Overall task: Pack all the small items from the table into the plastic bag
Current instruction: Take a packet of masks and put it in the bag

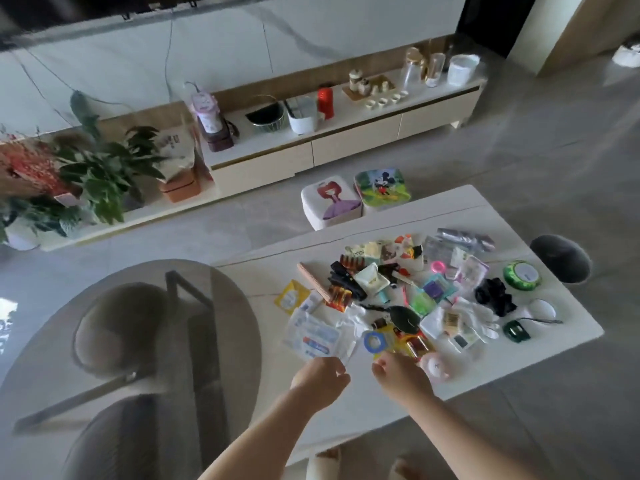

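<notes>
Both hands, left (320,377) and right (401,375), hover loosely curled, empty, near the table (363,403) edge.

Operator: I see two bare forearms, no sleeves, watch or rings, left hand (320,375) and right hand (398,377) at near edge of white table (346,410); bare toes below that edge
</notes>
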Demonstrator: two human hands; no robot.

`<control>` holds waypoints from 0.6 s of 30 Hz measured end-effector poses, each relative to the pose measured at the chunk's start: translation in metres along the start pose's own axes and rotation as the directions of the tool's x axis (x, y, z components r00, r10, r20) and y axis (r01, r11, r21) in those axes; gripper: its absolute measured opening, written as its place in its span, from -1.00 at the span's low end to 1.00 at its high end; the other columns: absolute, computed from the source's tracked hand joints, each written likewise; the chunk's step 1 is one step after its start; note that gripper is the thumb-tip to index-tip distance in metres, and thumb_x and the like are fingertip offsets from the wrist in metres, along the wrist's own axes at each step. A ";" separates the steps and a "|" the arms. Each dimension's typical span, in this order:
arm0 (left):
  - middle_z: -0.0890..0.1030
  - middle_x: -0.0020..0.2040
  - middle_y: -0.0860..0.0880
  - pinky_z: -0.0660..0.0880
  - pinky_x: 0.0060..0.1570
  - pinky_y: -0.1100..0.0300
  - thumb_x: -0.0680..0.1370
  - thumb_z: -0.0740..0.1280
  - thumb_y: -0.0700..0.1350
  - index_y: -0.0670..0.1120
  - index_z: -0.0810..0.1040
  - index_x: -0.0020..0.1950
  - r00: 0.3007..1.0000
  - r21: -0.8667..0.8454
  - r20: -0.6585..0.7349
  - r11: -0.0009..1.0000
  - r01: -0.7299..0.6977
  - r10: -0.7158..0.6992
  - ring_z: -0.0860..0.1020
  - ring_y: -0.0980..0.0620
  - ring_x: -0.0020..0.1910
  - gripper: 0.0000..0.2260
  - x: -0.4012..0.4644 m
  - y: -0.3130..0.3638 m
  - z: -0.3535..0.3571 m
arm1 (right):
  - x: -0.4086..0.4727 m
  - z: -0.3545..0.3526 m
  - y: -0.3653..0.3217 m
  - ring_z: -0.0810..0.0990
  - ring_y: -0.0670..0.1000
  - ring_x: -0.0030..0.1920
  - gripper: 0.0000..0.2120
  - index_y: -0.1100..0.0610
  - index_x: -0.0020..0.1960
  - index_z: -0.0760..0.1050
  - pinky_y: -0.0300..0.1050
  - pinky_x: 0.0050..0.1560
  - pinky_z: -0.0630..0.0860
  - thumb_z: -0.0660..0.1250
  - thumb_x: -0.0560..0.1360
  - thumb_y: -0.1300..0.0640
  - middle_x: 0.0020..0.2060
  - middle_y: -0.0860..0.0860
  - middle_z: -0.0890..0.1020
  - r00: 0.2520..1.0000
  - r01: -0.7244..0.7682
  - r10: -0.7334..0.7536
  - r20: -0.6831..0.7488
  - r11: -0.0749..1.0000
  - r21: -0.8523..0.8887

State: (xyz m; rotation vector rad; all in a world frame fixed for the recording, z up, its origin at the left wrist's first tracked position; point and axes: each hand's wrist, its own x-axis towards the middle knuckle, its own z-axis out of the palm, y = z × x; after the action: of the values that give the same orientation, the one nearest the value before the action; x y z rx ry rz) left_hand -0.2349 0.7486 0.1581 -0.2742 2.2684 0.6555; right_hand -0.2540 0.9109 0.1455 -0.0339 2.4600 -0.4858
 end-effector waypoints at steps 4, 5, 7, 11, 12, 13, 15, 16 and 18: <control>0.55 0.25 -0.03 0.47 0.15 0.15 0.53 0.18 0.03 0.06 0.55 0.19 0.999 -0.054 0.013 0.998 0.040 -0.039 0.53 -0.06 0.19 -0.71 0.035 -0.042 -0.008 | 0.035 0.025 -0.027 0.43 -0.02 -0.28 -0.67 0.01 -0.35 0.22 -0.19 -0.40 0.21 0.09 0.58 -0.02 -0.42 -0.08 0.37 1.000 -0.005 0.005 0.011 1.000 0.003; 0.56 0.24 -0.04 0.47 0.14 0.16 0.54 0.18 0.02 0.04 0.55 0.19 0.998 -0.085 0.017 0.995 0.059 -0.058 0.54 -0.06 0.18 -0.72 0.046 -0.051 -0.008 | 0.044 0.031 -0.031 0.46 -0.02 -0.24 -0.71 0.01 -0.30 0.28 -0.18 -0.37 0.27 0.10 0.58 -0.02 -0.38 -0.09 0.43 1.000 -0.013 0.012 0.017 1.000 0.015; 0.59 0.19 -0.06 0.48 0.10 0.16 0.55 0.17 0.01 0.01 0.55 0.17 0.995 -0.153 0.017 0.983 0.103 -0.102 0.56 -0.09 0.14 -0.73 0.068 -0.068 -0.005 | 0.063 0.044 -0.035 0.52 -0.01 -0.14 -0.80 0.05 -0.15 0.37 -0.16 -0.24 0.35 0.11 0.58 -0.02 -0.24 -0.04 0.52 0.999 -0.033 0.031 0.044 0.999 0.036; 0.64 0.06 -0.11 0.51 -0.07 0.19 0.55 0.19 0.01 -0.01 0.56 0.10 0.977 -0.306 0.055 0.928 0.212 -0.205 0.61 -0.11 0.03 -0.77 0.115 -0.098 0.016 | 0.103 0.079 -0.032 0.47 -0.04 -0.16 -0.83 0.06 -0.08 0.40 -0.24 -0.34 0.28 0.12 0.58 -0.01 -0.12 0.00 0.58 0.998 -0.024 0.023 0.062 0.999 0.029; 0.64 0.06 -0.11 0.51 -0.07 0.18 0.55 0.19 0.01 -0.01 0.55 0.10 0.972 -0.337 0.069 0.912 0.235 -0.225 0.62 -0.11 0.02 -0.77 0.128 -0.105 0.023 | 0.114 0.088 -0.031 0.48 -0.04 -0.15 -0.81 0.08 -0.02 0.44 -0.24 -0.30 0.31 0.13 0.58 0.00 -0.07 0.00 0.60 0.998 -0.022 0.020 0.066 0.999 0.033; 0.64 0.07 -0.11 0.52 -0.05 0.18 0.54 0.20 0.01 -0.02 0.55 0.12 0.965 -0.370 0.087 0.891 0.262 -0.247 0.62 -0.10 0.03 -0.76 0.142 -0.112 0.031 | 0.128 0.098 -0.029 0.50 -0.05 -0.13 -0.79 0.11 0.03 0.47 -0.24 -0.24 0.36 0.14 0.57 0.01 -0.05 0.00 0.61 0.997 -0.017 0.014 0.072 0.999 0.048; 0.63 0.10 -0.11 0.53 0.03 0.16 0.53 0.23 0.01 -0.03 0.52 0.20 0.954 -0.435 0.113 0.849 0.299 -0.278 0.61 -0.10 0.07 -0.72 0.171 -0.124 0.047 | 0.155 0.118 -0.024 0.53 -0.06 -0.11 -0.80 0.13 0.04 0.47 -0.20 -0.14 0.47 0.17 0.57 0.03 -0.06 -0.01 0.60 0.996 0.000 -0.008 0.094 0.997 0.081; 0.62 0.13 -0.12 0.52 0.06 0.15 0.53 0.24 -0.01 -0.03 0.50 0.23 0.948 -0.469 0.129 0.824 0.316 -0.290 0.60 -0.11 0.09 -0.70 0.186 -0.129 0.056 | 0.169 0.129 -0.020 0.55 -0.05 -0.08 -0.81 0.13 0.04 0.47 -0.19 -0.10 0.49 0.19 0.56 0.04 -0.05 -0.01 0.60 0.994 0.008 -0.019 0.105 0.995 0.099; 0.61 0.17 -0.14 0.53 0.12 0.12 0.53 0.26 -0.04 -0.05 0.47 0.28 0.941 -0.537 0.145 0.774 0.335 -0.307 0.58 -0.14 0.13 -0.68 0.209 -0.136 0.067 | 0.194 0.144 -0.015 0.57 -0.01 0.03 -0.81 0.13 0.09 0.47 -0.19 -0.05 0.48 0.21 0.55 0.05 0.02 0.01 0.60 0.993 0.043 -0.057 0.100 0.991 0.129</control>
State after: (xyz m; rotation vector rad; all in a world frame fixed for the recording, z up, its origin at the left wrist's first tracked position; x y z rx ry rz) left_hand -0.2891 0.6698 -0.0816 -0.9001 1.8645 1.1113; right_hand -0.3269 0.8216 -0.0676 -0.0671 2.3270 -0.6454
